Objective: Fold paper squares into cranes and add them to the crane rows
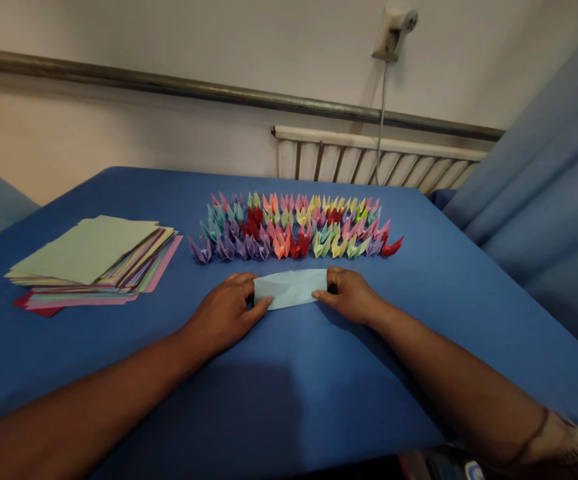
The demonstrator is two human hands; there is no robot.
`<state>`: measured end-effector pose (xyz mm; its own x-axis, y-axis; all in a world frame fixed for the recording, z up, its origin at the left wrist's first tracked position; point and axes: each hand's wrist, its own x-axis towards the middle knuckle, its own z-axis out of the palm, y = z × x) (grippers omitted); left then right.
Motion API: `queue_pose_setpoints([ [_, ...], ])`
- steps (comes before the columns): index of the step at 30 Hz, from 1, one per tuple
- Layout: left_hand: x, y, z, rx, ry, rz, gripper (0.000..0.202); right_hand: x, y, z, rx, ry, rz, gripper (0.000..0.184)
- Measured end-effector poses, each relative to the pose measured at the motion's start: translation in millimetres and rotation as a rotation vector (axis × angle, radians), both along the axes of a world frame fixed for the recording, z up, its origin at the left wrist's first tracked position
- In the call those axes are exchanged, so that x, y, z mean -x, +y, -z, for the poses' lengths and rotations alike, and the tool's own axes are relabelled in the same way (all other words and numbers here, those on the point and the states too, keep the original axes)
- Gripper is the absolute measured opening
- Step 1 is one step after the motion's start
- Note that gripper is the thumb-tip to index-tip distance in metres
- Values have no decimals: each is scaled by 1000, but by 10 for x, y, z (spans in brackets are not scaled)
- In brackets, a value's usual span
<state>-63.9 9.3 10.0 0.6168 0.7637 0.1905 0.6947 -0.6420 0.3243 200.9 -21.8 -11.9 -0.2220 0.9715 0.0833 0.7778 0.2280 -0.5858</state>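
A light blue sheet of paper (291,288), folded into a narrow rectangle, lies flat on the blue table (289,387). My left hand (226,313) pinches its left end, thumb on the near corner. My right hand (351,293) grips its right end, fingers curled on the edge. Just beyond the paper stand several rows of small folded paper cranes (293,227) in purple, red, orange, yellow, green and pink.
A stack of coloured paper sheets (96,261), pale green on top, lies at the left of the table. Behind the table are a wall with a metal rail (209,90) and a white radiator (369,160). Blue fabric (543,200) hangs at the right.
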Motion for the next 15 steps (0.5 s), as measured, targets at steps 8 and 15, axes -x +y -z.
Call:
queue_pose_setpoints([
  [8,-112,-110,63,-184,98,153,58,292,-172,-41,-275,-191,68,57],
  [15,-128,-214,98,-24,270,392,72,496,-393,-18,-137,-187,-301,86],
])
